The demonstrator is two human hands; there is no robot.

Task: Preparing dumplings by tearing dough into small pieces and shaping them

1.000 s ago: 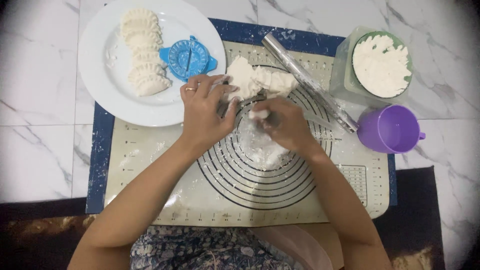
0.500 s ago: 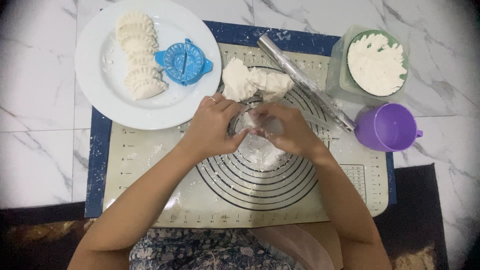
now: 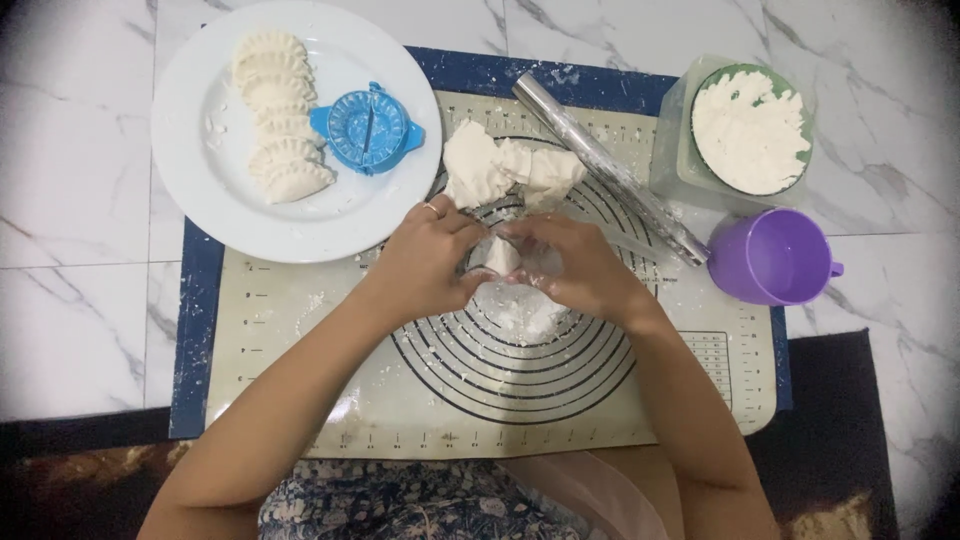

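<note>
A white plate [image 3: 200, 190] at the far left carries a row of crimped dumplings [image 3: 275, 130] and a blue dumpling press [image 3: 368, 128] lying open beside them. At the far right a green-rimmed bowl [image 3: 800, 150] holds white flour [image 3: 748, 130] nearly to the brim; just near of it stands a purple cup [image 3: 770, 258], whose contents cannot be made out. A metal rolling pin [image 3: 610, 168] lies at a slant between the bowl and a lump of dough [image 3: 505, 170] on the far part of the mat.

The left hand [image 3: 425, 265] and right hand [image 3: 580, 268] meet over the centre rings of the baking mat [image 3: 300, 400], fingers curled closed around a small piece of dough [image 3: 500, 255] pinched between both sets of fingertips, just near of the larger lump. A dusting of flour lies on the mat under the hands.

The mat's near half and left strip lie open; the plate overlaps its far left corner. Under it sits a blue cloth [image 3: 190, 330] on a white marble floor [image 3: 70, 300], with a dark rug [image 3: 860, 420] at the near right.
</note>
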